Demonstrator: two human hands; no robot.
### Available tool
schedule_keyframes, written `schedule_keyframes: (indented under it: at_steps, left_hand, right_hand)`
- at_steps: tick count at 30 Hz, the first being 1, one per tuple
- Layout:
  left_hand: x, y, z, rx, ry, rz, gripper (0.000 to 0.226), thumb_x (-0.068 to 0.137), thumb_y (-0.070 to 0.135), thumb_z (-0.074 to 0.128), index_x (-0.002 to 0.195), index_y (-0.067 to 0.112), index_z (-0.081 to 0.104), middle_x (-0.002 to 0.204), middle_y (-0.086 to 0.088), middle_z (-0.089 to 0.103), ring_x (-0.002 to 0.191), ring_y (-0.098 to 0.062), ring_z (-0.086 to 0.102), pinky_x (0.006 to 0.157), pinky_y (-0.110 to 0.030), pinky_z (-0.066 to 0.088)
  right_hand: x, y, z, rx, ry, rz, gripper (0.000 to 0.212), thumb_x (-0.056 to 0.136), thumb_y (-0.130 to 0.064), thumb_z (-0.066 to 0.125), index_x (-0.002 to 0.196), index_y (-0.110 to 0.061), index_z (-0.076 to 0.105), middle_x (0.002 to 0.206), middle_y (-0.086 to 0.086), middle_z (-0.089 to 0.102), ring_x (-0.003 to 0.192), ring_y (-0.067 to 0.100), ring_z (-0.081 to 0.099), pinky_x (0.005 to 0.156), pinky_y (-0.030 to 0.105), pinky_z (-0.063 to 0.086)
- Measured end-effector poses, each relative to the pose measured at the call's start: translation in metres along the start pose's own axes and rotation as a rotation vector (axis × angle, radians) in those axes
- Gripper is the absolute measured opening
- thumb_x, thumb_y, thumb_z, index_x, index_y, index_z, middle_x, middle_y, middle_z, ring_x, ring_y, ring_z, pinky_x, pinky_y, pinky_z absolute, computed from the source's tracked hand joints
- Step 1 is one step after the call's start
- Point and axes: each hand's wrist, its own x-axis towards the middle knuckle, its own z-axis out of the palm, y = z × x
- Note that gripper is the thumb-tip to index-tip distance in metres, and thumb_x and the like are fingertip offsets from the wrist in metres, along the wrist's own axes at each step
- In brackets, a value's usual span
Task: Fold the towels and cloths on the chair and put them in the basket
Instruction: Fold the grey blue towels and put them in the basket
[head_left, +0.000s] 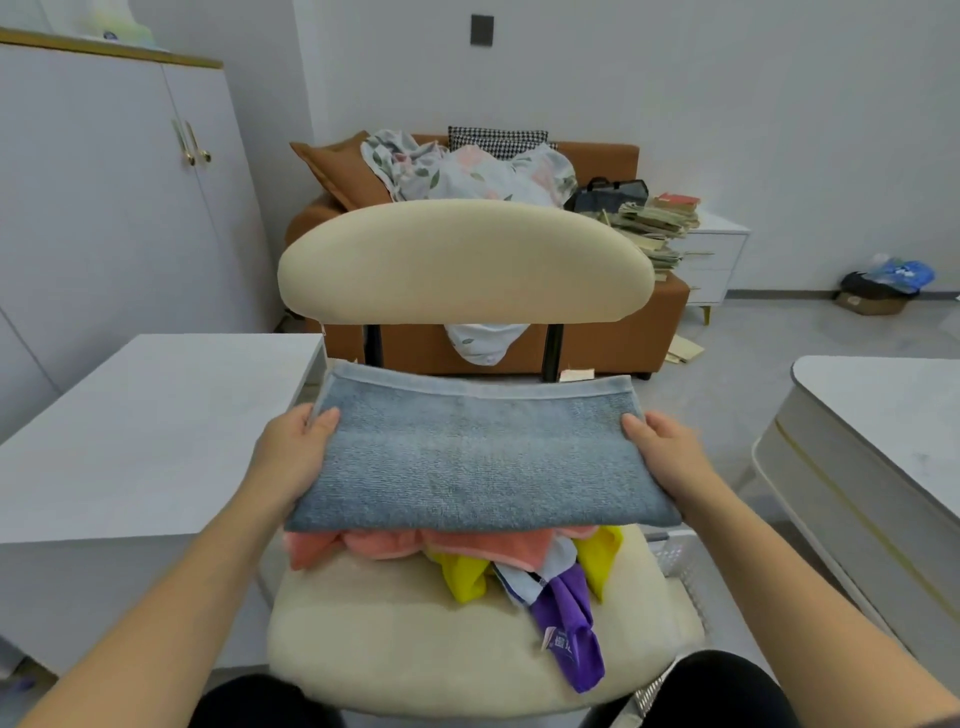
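A folded grey-blue towel (478, 452) is held flat above the cream chair (415, 644). My left hand (296, 441) grips its left edge, thumb on top, and my right hand (660, 441) grips its right edge the same way. Under the towel, on the seat, lies a heap of cloths: a pink towel (415, 545), a yellow cloth (465, 577), a purple cloth (569, 623) and a white one. A white slatted basket (680, 561) shows partly at the chair's right side, low on the floor.
A white table (130, 431) stands to the left and a white rounded table (878, 441) to the right. Behind the chair are a brown sofa (623, 332) with bedding, a stack of books and a white cabinet (104, 182).
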Motion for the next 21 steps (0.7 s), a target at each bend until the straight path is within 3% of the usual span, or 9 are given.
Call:
schedule_keyframes:
  at_steps: [5,9,10,12,14,17,19,21]
  left_hand:
    - [-0.001,-0.017,0.008,0.066,-0.079,-0.072,0.026,0.097,0.027,0.048,0.085,0.008,0.061,0.089,-0.013,0.065,0.084,-0.03,0.06,0.069,-0.036,0.044]
    - [0.001,-0.035,0.013,-0.069,-0.17,-0.237,0.024,0.096,0.032,0.051,0.085,0.015,0.064,0.097,-0.013,0.069,0.088,-0.03,0.065,0.086,-0.048,0.051]
    - [-0.001,-0.034,0.013,-0.151,-0.196,-0.293,0.022,0.095,0.031,0.053,0.085,0.014,0.064,0.098,-0.014,0.069,0.087,-0.029,0.065,0.084,-0.046,0.051]
    - [-0.006,-0.032,0.012,-0.242,-0.235,-0.384,0.021,0.093,0.031,0.056,0.092,0.011,0.064,0.092,-0.011,0.069,0.077,-0.026,0.064,0.068,-0.036,0.051]
    - [-0.015,-0.03,0.013,-0.216,-0.282,-0.398,0.022,0.094,0.031,0.054,0.101,0.012,0.063,0.072,-0.003,0.066,0.057,-0.02,0.06,0.047,-0.024,0.041]
    - [-0.028,-0.025,0.015,-0.186,-0.34,-0.297,0.017,0.097,0.009,0.046,0.09,0.014,0.061,0.041,0.011,0.054,0.029,-0.002,0.044,0.028,-0.013,0.028]
    - [-0.027,-0.023,0.014,-0.114,-0.338,-0.278,0.018,0.096,0.007,0.046,0.09,0.015,0.061,0.04,0.013,0.053,0.029,0.001,0.044,0.031,-0.015,0.031]
    - [-0.019,-0.022,0.013,0.039,-0.265,-0.285,0.01,0.091,0.015,0.054,0.099,0.012,0.06,0.06,0.008,0.064,0.048,-0.006,0.056,0.048,-0.025,0.043]
  right_hand:
    - [0.004,0.015,0.016,-0.027,-0.057,0.071,0.025,0.1,-0.026,0.044,0.081,-0.01,0.052,0.082,0.01,0.057,0.068,0.016,0.053,0.057,0.029,0.042]
    - [0.007,0.025,0.021,-0.01,-0.106,0.151,0.025,0.099,-0.028,0.046,0.089,-0.007,0.055,0.091,0.015,0.06,0.079,0.023,0.057,0.071,0.035,0.047]
    - [0.008,0.025,0.021,0.016,-0.12,0.175,0.025,0.098,-0.028,0.047,0.092,-0.006,0.056,0.091,0.015,0.061,0.082,0.024,0.058,0.072,0.036,0.048]
    - [0.009,0.028,0.019,0.07,-0.144,0.228,0.023,0.097,-0.027,0.051,0.096,-0.005,0.058,0.092,0.013,0.062,0.081,0.024,0.059,0.07,0.034,0.048]
    - [0.008,0.033,0.018,0.077,-0.163,0.274,0.019,0.095,-0.025,0.054,0.096,-0.007,0.059,0.092,0.012,0.063,0.078,0.021,0.06,0.068,0.032,0.049]
    - [0.006,0.042,0.019,0.11,-0.231,0.367,0.022,0.092,-0.022,0.059,0.103,-0.004,0.063,0.1,0.015,0.067,0.088,0.028,0.065,0.084,0.041,0.052]
    - [0.006,0.044,0.017,0.192,-0.258,0.416,0.026,0.091,-0.019,0.06,0.109,0.0,0.062,0.102,0.016,0.069,0.09,0.03,0.066,0.085,0.042,0.053]
    - [0.006,0.042,0.009,0.309,-0.299,0.459,0.03,0.09,-0.022,0.059,0.111,-0.001,0.062,0.104,0.015,0.069,0.089,0.028,0.066,0.078,0.038,0.053]
